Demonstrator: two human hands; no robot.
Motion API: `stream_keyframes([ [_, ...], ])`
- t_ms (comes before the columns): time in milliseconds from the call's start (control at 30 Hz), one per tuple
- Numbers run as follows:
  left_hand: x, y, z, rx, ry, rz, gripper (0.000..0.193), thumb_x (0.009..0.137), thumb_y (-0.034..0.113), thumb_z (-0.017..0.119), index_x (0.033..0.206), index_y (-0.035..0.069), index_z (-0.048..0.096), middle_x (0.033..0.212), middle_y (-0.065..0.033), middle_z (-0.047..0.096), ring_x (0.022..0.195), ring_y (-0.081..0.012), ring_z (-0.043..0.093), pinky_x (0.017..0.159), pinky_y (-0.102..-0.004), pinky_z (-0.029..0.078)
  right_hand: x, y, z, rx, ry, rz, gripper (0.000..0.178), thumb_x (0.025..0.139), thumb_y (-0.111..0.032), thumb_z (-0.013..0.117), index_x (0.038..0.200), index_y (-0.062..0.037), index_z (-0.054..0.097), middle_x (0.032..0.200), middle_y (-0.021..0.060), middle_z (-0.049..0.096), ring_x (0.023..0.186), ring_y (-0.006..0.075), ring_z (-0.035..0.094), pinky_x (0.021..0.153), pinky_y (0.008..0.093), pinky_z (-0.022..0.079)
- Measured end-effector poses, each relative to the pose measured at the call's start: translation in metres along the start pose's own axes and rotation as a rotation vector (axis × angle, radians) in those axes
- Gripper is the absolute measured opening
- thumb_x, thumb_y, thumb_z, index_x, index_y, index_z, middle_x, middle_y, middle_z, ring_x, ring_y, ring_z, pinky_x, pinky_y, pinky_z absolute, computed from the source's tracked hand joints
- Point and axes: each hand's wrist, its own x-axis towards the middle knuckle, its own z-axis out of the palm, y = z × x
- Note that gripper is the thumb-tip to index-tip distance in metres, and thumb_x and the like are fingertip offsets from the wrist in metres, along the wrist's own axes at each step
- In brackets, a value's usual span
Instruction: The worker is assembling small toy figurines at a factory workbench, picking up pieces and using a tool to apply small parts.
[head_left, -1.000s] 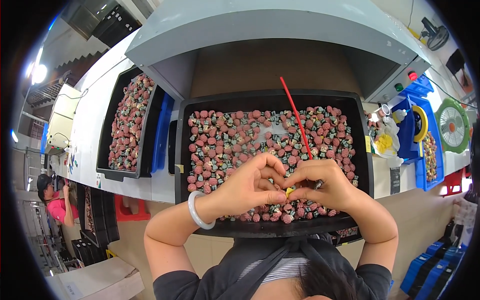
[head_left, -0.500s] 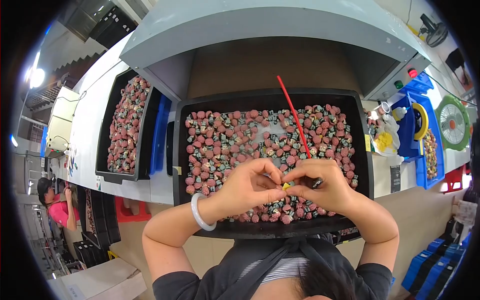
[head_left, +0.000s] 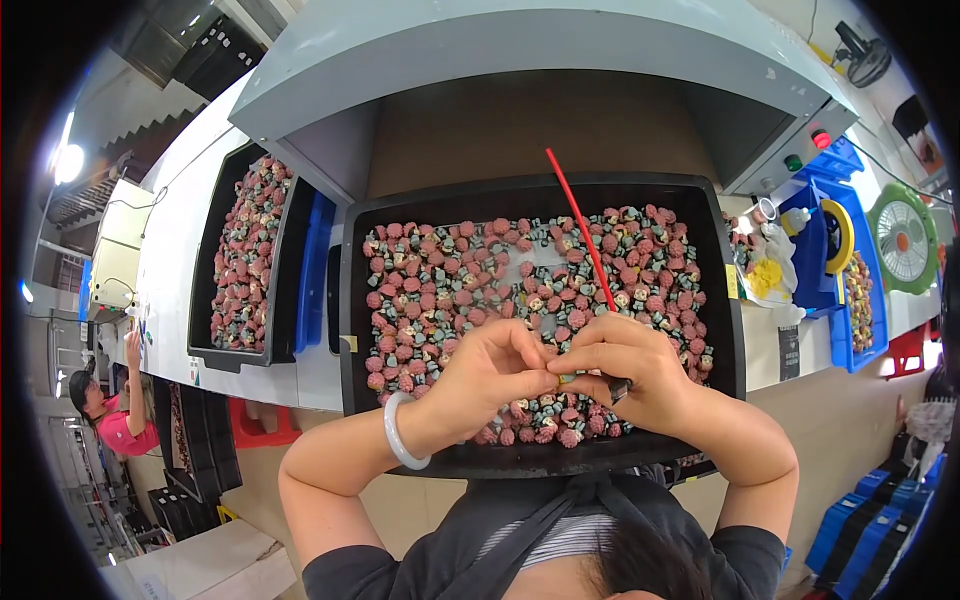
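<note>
over black tray [head_left: 540, 460], left hand [head_left: 485, 377], right hand [head_left: 637, 365], pinching yellow piece [head_left: 566, 379]

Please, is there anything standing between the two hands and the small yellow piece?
Nothing visible stands in the way: the small yellow piece shows where the fingertips of the left hand and right hand meet, partly covered by them. The red stick extends from the right hand, away from the piece.
</note>
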Motion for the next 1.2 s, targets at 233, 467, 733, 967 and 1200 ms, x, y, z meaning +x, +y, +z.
stream_keyframes([
  [233,0.001,0.002,-0.005,0.010,-0.126,-0.082,0.019,0.073,-0.005,0.062,0.075,0.006,0.047,0.085,-0.0073,0.057,0.080,-0.0134,0.058,0.069,-0.0253,0.049,0.002,0.007,-0.007,-0.057,-0.100,-0.132,0.028,0.058,0.000,0.072,0.083,-0.0063,0.062,0.074,0.0062,0.056,0.066,0.0215,0.054,0.056,0.0304,0.042],
  [467,0.001,0.005,0.002,-0.081,-0.108,-0.211,0.020,0.075,-0.001,0.062,0.083,0.006,0.046,0.090,-0.0055,0.057,0.085,-0.0145,0.057,0.074,-0.0273,0.049,0.004,0.002,-0.009,-0.028,-0.084,-0.143,0.029,0.055,-0.005,0.073,0.081,-0.0059,0.062,0.072,0.0050,0.057,0.065,0.0212,0.054,0.057,0.0306,0.042],
  [733,0.003,-0.001,-0.001,-0.048,-0.062,-0.091,0.031,0.072,-0.006,0.061,0.090,0.008,0.041,0.088,-0.0047,0.054,0.082,-0.0153,0.056,0.076,-0.0273,0.047,-0.008,0.008,-0.006,-0.302,-0.089,-0.307,0.021,0.068,-0.010,0.058,0.088,-0.0083,0.053,0.082,0.0056,0.049,0.076,0.0212,0.053,0.056,0.0300,0.048],
  [967,0.005,0.008,0.015,-0.053,-0.081,-0.018,0.035,0.078,0.016,0.054,0.107,0.002,0.040,0.103,-0.0124,0.050,0.087,-0.0219,0.058,0.078,-0.0331,0.047,-0.024,-0.026,-0.063,-0.429,0.070,-0.222,0.026,0.067,-0.011,0.062,0.093,-0.0078,0.056,0.093,0.0065,0.054,0.082,0.0209,0.056,0.065,0.0310,0.049],
  [1200,0.000,0.030,-0.014,0.090,0.192,0.346,0.024,0.080,0.012,0.053,0.100,0.002,0.046,0.100,-0.0090,0.052,0.081,-0.0178,0.058,0.073,-0.0297,0.047,-0.128,0.005,-0.228,-0.790,1.456,0.430,0.017,0.075,-0.016,0.066,0.084,-0.0013,0.062,0.078,0.0043,0.062,0.069,0.0071,0.055,0.063,0.0209,0.043],
])
